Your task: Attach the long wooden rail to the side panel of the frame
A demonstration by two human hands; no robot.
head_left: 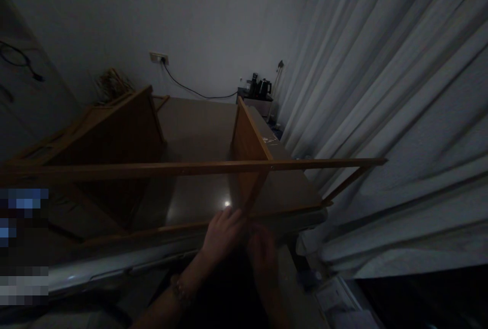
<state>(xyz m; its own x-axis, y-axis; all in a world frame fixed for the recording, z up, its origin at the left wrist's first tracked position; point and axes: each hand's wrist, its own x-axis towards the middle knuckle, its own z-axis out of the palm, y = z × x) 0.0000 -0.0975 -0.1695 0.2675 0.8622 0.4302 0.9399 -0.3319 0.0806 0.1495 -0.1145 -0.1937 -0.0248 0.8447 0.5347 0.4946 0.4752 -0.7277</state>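
Observation:
A wooden shelf unit (213,168) lies on its side on a grey-topped table, its long rails running left to right. My left hand (223,233), with a bracelet at the wrist, has its fingers curled over the near lower rail beside the end of a shelf board (251,138). Close to the same joint, my right hand (263,247) is dim and blurred. Its fingers look bent together below the rail, and whatever they hold is hidden in the dark.
The tabletop (194,120) shows through the frame. At the back, a black kettle (264,87) stands on a small cabinet, with a cord (198,94) running to a wall socket (159,58). Pale curtains (366,90) hang along the right. A dried bundle (112,84) sits behind the unit's left end.

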